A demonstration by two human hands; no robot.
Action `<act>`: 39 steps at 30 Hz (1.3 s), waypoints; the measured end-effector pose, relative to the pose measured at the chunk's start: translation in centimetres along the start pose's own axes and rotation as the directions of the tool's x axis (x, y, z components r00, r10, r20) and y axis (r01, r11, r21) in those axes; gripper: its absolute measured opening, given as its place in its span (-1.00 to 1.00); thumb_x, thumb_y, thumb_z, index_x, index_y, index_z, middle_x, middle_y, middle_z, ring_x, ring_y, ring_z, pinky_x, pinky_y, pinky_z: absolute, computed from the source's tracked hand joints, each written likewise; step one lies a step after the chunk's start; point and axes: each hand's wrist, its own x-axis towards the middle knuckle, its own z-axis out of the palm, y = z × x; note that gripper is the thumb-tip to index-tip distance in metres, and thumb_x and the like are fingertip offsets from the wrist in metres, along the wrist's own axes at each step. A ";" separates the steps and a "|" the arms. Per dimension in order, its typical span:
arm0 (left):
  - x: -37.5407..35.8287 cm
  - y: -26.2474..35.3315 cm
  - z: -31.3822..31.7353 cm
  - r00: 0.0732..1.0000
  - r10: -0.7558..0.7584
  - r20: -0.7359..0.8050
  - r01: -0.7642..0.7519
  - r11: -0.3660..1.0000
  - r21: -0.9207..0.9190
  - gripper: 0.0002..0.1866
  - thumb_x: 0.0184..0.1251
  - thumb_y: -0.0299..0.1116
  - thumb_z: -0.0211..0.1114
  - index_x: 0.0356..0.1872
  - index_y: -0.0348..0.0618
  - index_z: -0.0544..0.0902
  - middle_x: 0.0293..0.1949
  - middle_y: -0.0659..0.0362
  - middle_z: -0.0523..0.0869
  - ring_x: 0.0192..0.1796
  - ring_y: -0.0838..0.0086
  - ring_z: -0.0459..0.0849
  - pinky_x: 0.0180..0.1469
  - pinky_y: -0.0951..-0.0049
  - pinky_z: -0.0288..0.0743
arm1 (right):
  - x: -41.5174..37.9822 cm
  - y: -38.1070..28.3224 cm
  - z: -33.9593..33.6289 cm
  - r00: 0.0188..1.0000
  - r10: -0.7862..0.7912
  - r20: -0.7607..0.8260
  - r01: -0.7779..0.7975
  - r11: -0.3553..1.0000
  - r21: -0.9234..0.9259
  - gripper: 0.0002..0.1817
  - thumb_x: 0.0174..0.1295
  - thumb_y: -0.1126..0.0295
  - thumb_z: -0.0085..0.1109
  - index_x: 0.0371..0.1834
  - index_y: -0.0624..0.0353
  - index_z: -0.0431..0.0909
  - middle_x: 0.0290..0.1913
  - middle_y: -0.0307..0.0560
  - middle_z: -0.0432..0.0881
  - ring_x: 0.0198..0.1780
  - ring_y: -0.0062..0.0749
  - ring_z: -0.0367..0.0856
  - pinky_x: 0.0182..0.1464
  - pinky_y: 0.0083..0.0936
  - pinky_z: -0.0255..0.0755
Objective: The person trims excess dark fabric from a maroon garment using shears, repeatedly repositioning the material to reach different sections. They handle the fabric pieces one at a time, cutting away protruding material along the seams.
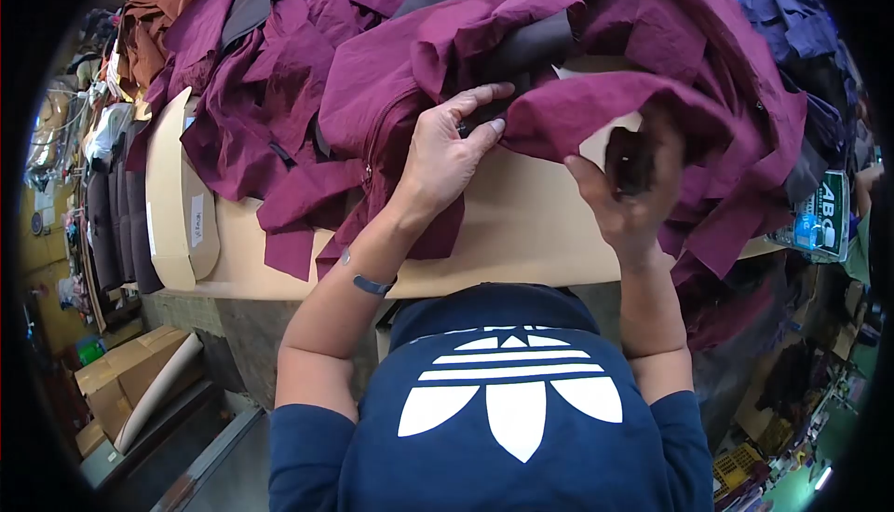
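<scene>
The thumb and fingers of my left hand (452,144) close on the edge of a maroon fabric piece (568,111), beside a dark grey fabric part (531,46). That piece arches up to the right, over my right hand (638,177). My right hand is raised, its thumb apart and its fingers curled and smeared by motion. A dark patch shows between its thumb and fingers; whether it is an object or shadow I cannot make out. Left of my left hand lies a maroon section with a zipper (370,163).
Maroon fabric (270,93) is heaped over the tan table (521,223). Rust-brown cloth (158,27) lies back left, a cardboard pattern piece (172,204) stands at the left edge. A green-and-blue package (819,218) is at right; a cardboard box (130,372) sits lower left.
</scene>
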 end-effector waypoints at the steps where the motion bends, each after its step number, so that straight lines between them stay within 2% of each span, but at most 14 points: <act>1: -0.2 0.2 -0.1 1.000 -0.007 0.008 0.007 0.998 0.062 -0.66 0.18 -0.58 0.14 0.02 -0.32 0.52 -0.08 0.17 0.62 -0.22 0.67 0.52 -0.16 0.64 0.43 | 0.5 -0.4 -0.3 0.991 -0.130 -0.028 0.128 0.990 -0.060 -0.37 -0.13 0.34 0.44 0.01 0.28 0.35 -0.32 -0.20 0.49 -0.63 -0.77 0.17 -0.63 -0.79 0.05; 4: -0.3 -0.4 0.0 0.996 0.084 0.011 -0.084 0.975 0.206 -0.64 0.21 -0.56 0.15 0.06 -0.29 0.50 -0.02 0.21 0.58 -0.25 0.71 0.52 -0.17 0.67 0.44 | 1.6 -2.1 -1.4 0.966 -0.257 -0.026 0.251 0.959 -0.129 -0.23 -0.19 0.36 0.47 0.15 0.24 0.27 0.01 -0.01 0.46 -0.62 -0.64 0.28 -0.63 -0.78 0.18; 7: -0.5 -0.3 0.5 0.996 0.091 0.016 -0.092 0.982 0.163 -0.65 0.15 -0.58 0.15 0.01 -0.32 0.52 -0.06 0.12 0.63 -0.14 0.60 0.55 -0.06 0.57 0.42 | 2.7 -3.3 -1.5 0.932 0.071 0.355 0.080 0.916 -0.393 -0.17 -0.25 0.44 0.40 0.23 0.15 0.26 0.25 0.06 0.29 0.19 -0.06 0.37 -0.05 -0.41 0.46; 10: -0.5 -0.8 0.7 0.985 0.171 0.008 -0.170 0.969 0.178 -0.66 0.17 -0.56 0.14 0.01 -0.34 0.52 -0.05 0.11 0.62 -0.12 0.60 0.53 -0.02 0.58 0.39 | 1.3 -1.3 -1.1 0.810 0.350 0.471 0.043 0.765 -0.643 -0.50 -0.19 0.51 0.30 -0.07 0.17 0.44 -0.21 -0.03 0.54 -0.27 -0.16 0.58 -0.29 -0.42 0.45; 13: -0.1 -1.6 0.0 0.999 0.025 0.046 -0.023 0.999 -0.035 -0.60 0.23 -0.55 0.13 0.12 -0.34 0.43 -0.06 0.21 0.57 -0.13 0.70 0.52 -0.07 0.68 0.41 | -0.2 -2.2 -0.9 0.895 0.007 0.445 0.296 0.737 -0.607 -0.79 -0.18 0.52 0.10 -0.39 0.12 0.43 -0.50 -0.19 0.41 -0.61 -0.34 0.47 -0.54 -0.43 0.36; 16: 0.4 -0.5 -0.2 0.998 -0.051 0.041 0.059 0.971 -0.230 -0.56 0.22 -0.56 0.13 0.16 -0.38 0.37 -0.06 0.20 0.56 -0.08 0.68 0.51 -0.02 0.68 0.39 | -2.7 -4.7 0.7 0.710 -0.046 0.702 0.419 0.829 -0.370 -0.81 -0.10 0.40 0.11 -0.40 0.23 0.47 -0.47 -0.09 0.49 -0.55 -0.37 0.51 -0.52 -0.44 0.36; 18: 0.6 -0.4 -0.1 0.997 -0.018 0.078 0.036 0.971 -0.238 -0.51 0.18 -0.59 0.15 0.18 -0.38 0.35 -0.06 0.19 0.56 -0.06 0.66 0.51 0.02 0.67 0.38 | -4.4 -4.8 1.8 0.522 -0.002 0.853 0.270 0.949 -0.163 -0.84 -0.14 0.46 0.09 -0.42 0.19 0.45 -0.51 -0.13 0.40 -0.52 -0.32 0.52 -0.45 -0.47 0.40; 23: -0.2 0.6 -1.1 0.975 -0.096 0.202 0.117 0.989 -0.096 -0.42 0.08 -0.66 0.17 0.22 -0.38 0.30 -0.02 0.16 0.54 -0.05 0.60 0.52 0.08 0.63 0.37 | -2.3 -4.3 0.5 0.784 0.151 0.602 -0.158 0.987 -0.042 -0.71 -0.12 0.67 0.19 -0.26 0.23 0.51 -0.37 -0.08 0.56 -0.40 -0.34 0.58 -0.37 -0.52 0.42; 24: -0.5 0.5 -1.1 0.967 -0.114 0.226 0.141 0.984 -0.105 -0.41 0.08 -0.66 0.17 0.22 -0.39 0.29 -0.01 0.16 0.53 -0.05 0.60 0.52 0.08 0.62 0.36 | -2.3 -3.5 0.7 0.845 0.250 0.474 -0.276 0.961 -0.014 -0.62 -0.23 0.67 0.21 -0.25 0.17 0.48 -0.41 -0.07 0.51 -0.40 -0.19 0.55 -0.37 -0.44 0.42; 25: -0.7 0.2 -1.1 0.964 -0.088 0.253 0.128 0.981 -0.146 -0.39 0.07 -0.67 0.18 0.23 -0.38 0.28 0.02 0.15 0.51 -0.02 0.59 0.50 0.08 0.61 0.36 | -1.8 -2.5 1.0 0.898 0.243 0.367 -0.223 0.970 -0.095 -0.65 -0.17 0.69 0.19 -0.23 0.20 0.48 -0.37 -0.04 0.52 -0.40 -0.18 0.53 -0.36 -0.48 0.42; 28: -1.3 0.4 -0.8 0.957 -0.065 0.282 0.095 0.991 -0.095 -0.38 0.07 -0.66 0.20 0.24 -0.38 0.26 0.03 0.14 0.49 0.01 0.61 0.47 0.08 0.61 0.36 | -1.6 0.6 2.0 0.814 0.529 0.239 -0.533 0.844 -0.054 -0.80 0.13 0.48 0.12 -0.17 0.25 0.50 -0.35 -0.09 0.55 -0.33 -0.42 0.54 -0.28 -0.52 0.39; 31: -1.3 0.2 -0.9 0.966 -0.023 0.257 0.019 1.000 0.017 -0.38 0.08 -0.62 0.23 0.23 -0.37 0.27 -0.02 0.18 0.50 -0.03 0.64 0.47 0.05 0.65 0.37 | -2.6 3.1 3.0 0.692 0.659 0.296 -0.722 0.646 0.247 -0.76 0.19 0.38 0.10 -0.14 0.28 0.50 -0.33 -0.16 0.56 -0.28 -0.55 0.51 -0.23 -0.57 0.37; 36: -1.7 1.4 -1.1 0.955 -0.117 0.274 0.127 0.992 -0.019 -0.44 0.11 -0.61 0.21 0.21 -0.32 0.31 -0.09 0.19 0.53 -0.12 0.65 0.48 -0.02 0.66 0.38 | -2.1 2.0 2.0 0.574 0.726 0.378 -0.810 0.570 0.135 -0.65 0.11 0.30 0.22 -0.14 0.32 0.49 -0.32 -0.15 0.57 -0.26 -0.54 0.51 -0.18 -0.59 0.39; 39: -1.8 0.9 -1.0 0.961 -0.041 0.274 0.042 0.999 0.002 -0.45 0.10 -0.67 0.14 0.20 -0.26 0.33 -0.15 0.19 0.55 -0.16 0.66 0.47 -0.08 0.65 0.38 | -1.8 1.3 2.8 0.765 0.530 0.366 -0.621 0.759 0.197 -0.56 0.02 0.29 0.31 -0.09 0.30 0.44 -0.31 -0.08 0.58 -0.25 -0.45 0.54 -0.18 -0.55 0.41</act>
